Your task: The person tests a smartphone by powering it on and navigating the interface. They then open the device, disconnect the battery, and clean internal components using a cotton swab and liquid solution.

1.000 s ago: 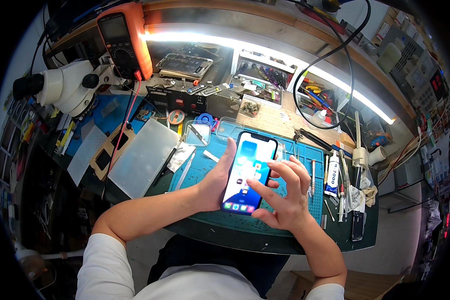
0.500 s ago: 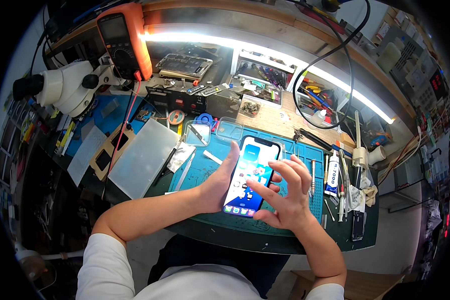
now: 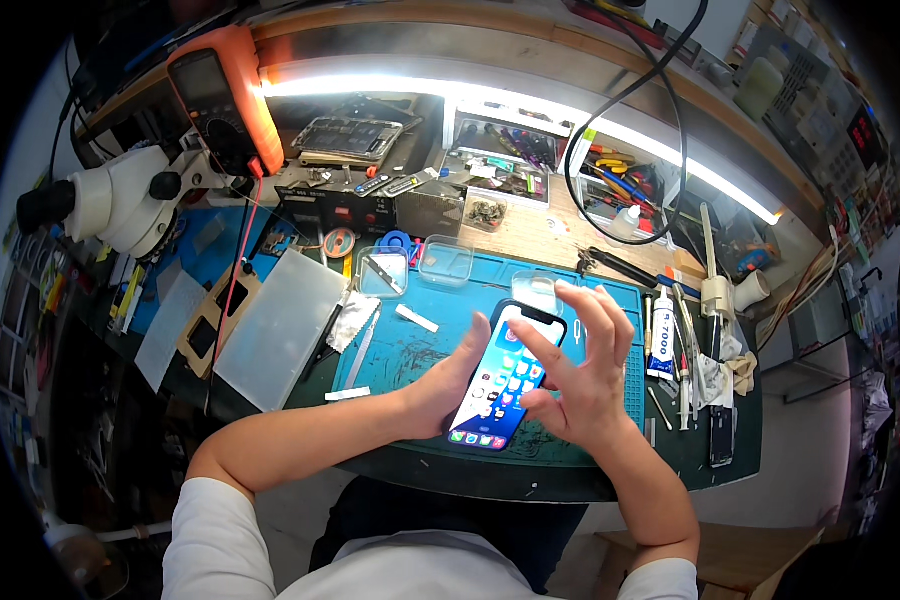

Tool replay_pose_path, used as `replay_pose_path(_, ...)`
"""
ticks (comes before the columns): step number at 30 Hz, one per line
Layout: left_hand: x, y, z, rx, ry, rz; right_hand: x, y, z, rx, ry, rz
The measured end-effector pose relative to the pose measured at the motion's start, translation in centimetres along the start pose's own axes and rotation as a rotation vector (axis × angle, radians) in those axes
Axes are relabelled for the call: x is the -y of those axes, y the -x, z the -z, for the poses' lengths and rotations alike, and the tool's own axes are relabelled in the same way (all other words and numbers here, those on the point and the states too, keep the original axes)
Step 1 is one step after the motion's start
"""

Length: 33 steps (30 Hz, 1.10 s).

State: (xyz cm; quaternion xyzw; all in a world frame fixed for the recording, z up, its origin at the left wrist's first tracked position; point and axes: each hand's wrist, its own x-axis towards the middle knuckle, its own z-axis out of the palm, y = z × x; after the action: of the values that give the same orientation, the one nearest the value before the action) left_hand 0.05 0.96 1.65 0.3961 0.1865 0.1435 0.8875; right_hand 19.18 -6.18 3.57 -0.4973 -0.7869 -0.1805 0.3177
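A lit smartphone point(image 3: 485, 388) lies tilted in my left hand point(image 3: 444, 392), its thumb along the left edge and the other fingers hidden behind. Rows of app icons fill the screen over a blue and white background. Over the phone's right side hovers my right hand point(image 3: 592, 395), its fingers apart and holding nothing. Its index fingertip is at the upper part of the screen; whether it touches the glass I cannot tell. Beneath the phone spreads a blue work mat point(image 3: 410, 345). Just beyond its top sits a small clear box point(image 3: 536, 287).
At the left stand a microscope point(image 3: 120, 205) and an orange multimeter point(image 3: 265, 120). A translucent sheet-like case point(image 3: 282, 335) lies left of the mat. To the right are a glue tube point(image 3: 661, 335), pliers point(image 3: 620, 266), a syringe point(image 3: 684, 395) and a dark phone part point(image 3: 722, 437). A black cable point(image 3: 567, 150) loops overhead.
My right index finger has moved up the screen. The screen now shows more rows of icons, and the large widget at its top is gone. The phone sits slightly lower in view.
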Motion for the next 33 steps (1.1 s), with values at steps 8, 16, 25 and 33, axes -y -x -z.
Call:
replay_pose_path(8,0.2,0.0,-0.1,-0.025,-0.036,-0.002,0.4,-0.2,0.0,0.016,-0.050,0.026)
replay_pose_path(16,-0.8,-0.1,0.0,0.004,0.057,-0.061,1.0,0.3,-0.4,0.089,-0.114,0.074)
replay_pose_path(25,-1.3,-0.6,0.6,-0.036,0.195,-0.141,1.9,0.4,-0.5,0.172,-0.207,0.148)
replay_pose_path(33,-1.7,-0.9,1.5,-0.015,0.273,-0.196,1.9,0.3,-0.6,0.206,-0.234,0.237)
